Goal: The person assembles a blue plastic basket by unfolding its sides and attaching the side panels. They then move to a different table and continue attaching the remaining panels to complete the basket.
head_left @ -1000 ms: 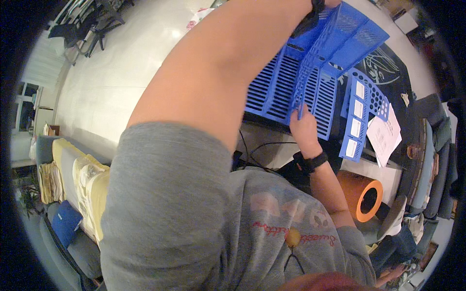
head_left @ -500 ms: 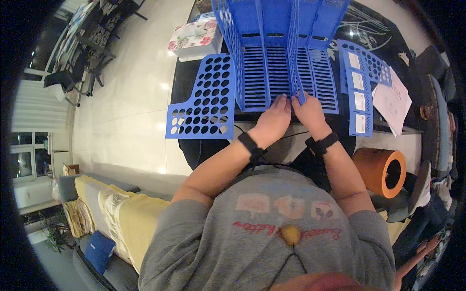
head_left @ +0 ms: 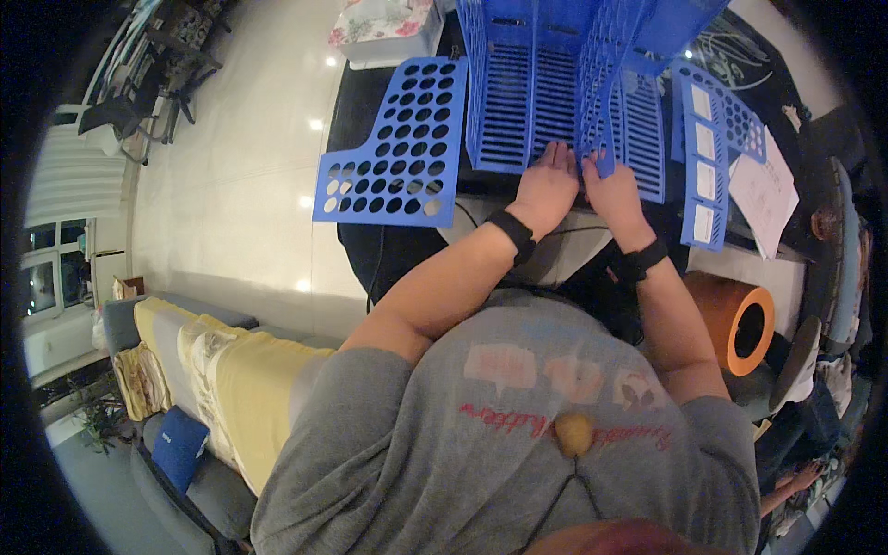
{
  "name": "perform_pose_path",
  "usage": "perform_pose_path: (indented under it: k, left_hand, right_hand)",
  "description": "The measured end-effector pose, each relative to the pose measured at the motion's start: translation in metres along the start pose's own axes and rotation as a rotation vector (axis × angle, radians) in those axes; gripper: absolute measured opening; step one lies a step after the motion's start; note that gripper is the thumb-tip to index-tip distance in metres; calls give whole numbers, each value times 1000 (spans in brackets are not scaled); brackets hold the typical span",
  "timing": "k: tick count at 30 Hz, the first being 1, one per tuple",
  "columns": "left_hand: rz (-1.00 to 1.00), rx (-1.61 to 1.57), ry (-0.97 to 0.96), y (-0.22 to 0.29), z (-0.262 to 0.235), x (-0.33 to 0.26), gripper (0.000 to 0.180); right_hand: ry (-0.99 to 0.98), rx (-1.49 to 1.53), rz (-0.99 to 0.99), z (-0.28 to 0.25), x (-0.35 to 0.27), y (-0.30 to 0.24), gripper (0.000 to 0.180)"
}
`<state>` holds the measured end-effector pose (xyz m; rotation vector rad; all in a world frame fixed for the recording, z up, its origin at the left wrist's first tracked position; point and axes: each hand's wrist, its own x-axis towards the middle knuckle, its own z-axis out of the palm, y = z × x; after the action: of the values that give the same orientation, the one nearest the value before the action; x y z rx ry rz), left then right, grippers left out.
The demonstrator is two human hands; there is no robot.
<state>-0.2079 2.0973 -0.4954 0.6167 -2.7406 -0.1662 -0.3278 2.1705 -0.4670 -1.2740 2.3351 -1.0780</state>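
A blue plastic file rack [head_left: 504, 120] stands on the dark table in front of me, with a slatted base and upright perforated dividers. My right hand [head_left: 614, 202] grips the low front end of a divider panel [head_left: 603, 120] between thumb and fingers. Beside it, my left hand [head_left: 544, 194] rests its outstretched fingers on the front of the slatted base, near that divider's foot. How the divider meets the base is partly hidden by the hands. A loose L-shaped panel with round holes [head_left: 416, 139] lies left of the rack.
Right of the rack lie a blue strip with white label cards [head_left: 705, 176], another perforated panel [head_left: 735, 116] and paper sheets [head_left: 763, 199]. A floral tissue box [head_left: 387, 28] sits at the far left of the table. An orange cylinder [head_left: 731, 319] is below the table's right side.
The view has shifted, so the rack and table sit higher and farther right. My left fingers have straightened onto the base; my right hand still holds the divider.
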Motion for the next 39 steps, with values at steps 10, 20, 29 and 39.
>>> perform_pose_path:
  k: [10,20,29,39]
  left_hand:
    - [3,35,68,-2,10,-1,42]
    - [1,21,15,-1,7,-3,42]
    - [-12,-13,-7,-2,11,-2,42]
    - [-7,-299,-194,4,-87,10,55]
  right_hand:
    - [-58,11,64,-3,2,-3,24]
    - [26,3,7,2,6,9,20]
    - [-130,244,258,-7,4,-3,27]
    - [230,-232,-366,-196,127,-82,33]
